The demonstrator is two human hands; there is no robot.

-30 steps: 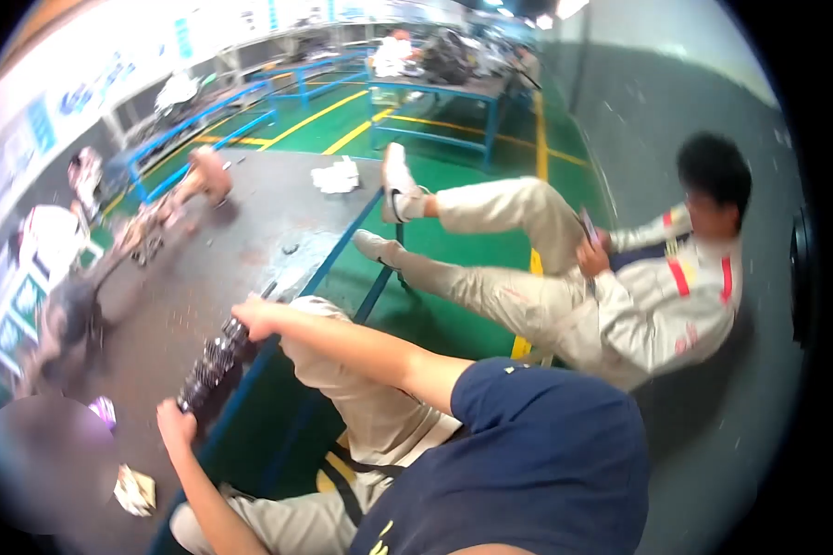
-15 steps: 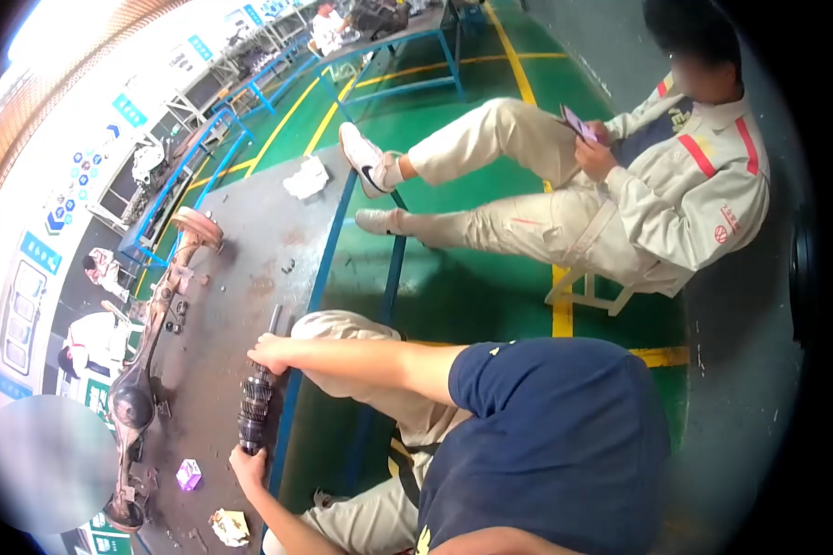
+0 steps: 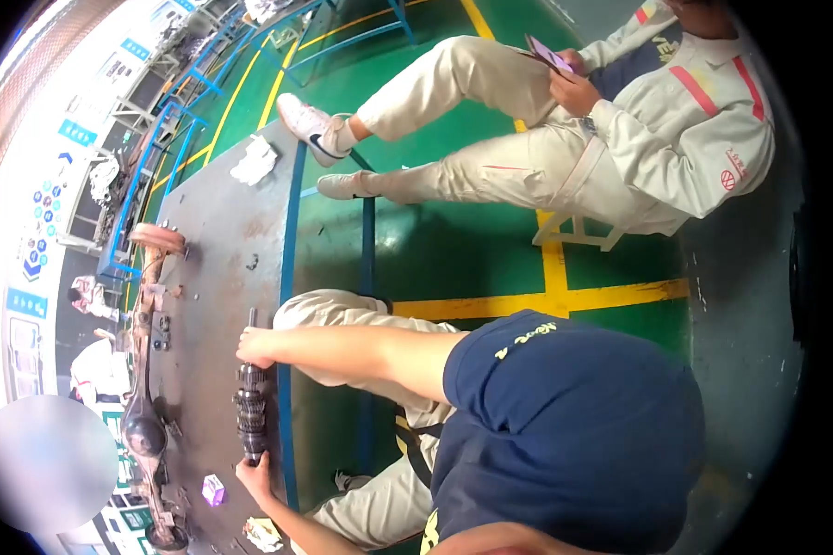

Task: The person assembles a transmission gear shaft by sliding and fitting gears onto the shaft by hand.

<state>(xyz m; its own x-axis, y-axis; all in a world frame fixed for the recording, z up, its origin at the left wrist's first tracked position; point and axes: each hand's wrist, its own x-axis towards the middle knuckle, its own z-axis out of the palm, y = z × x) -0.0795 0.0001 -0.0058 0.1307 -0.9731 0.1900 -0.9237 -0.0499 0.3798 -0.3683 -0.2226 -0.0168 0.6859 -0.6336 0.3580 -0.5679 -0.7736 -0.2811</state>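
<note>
A dark metal gear shaft [image 3: 251, 412] with several toothed gears lies along the near edge of the grey workbench [image 3: 215, 277]. My right hand [image 3: 255, 347] is closed round its upper end in the view, with a thin bare rod end sticking out past the fingers. At the opposite end, my left hand [image 3: 254, 474] grips the shaft with thumb and fingers. Part of the shaft is hidden under my right hand. A small purple-and-white box [image 3: 213, 490] and a crumpled yellow-white paper [image 3: 264, 534] lie near my left hand.
A long rusty axle [image 3: 144, 430] with a drum end stretches along the bench's far side. Small dark parts [image 3: 162, 333] lie beside it. White crumpled paper [image 3: 254, 161] rests near the bench's end. A seated person [image 3: 620, 139] holds a phone, feet near that end.
The camera view has shifted and turned, so bench and axle appear moved in the picture. The shaft appears more upright in the frame, with both hands still on it.
</note>
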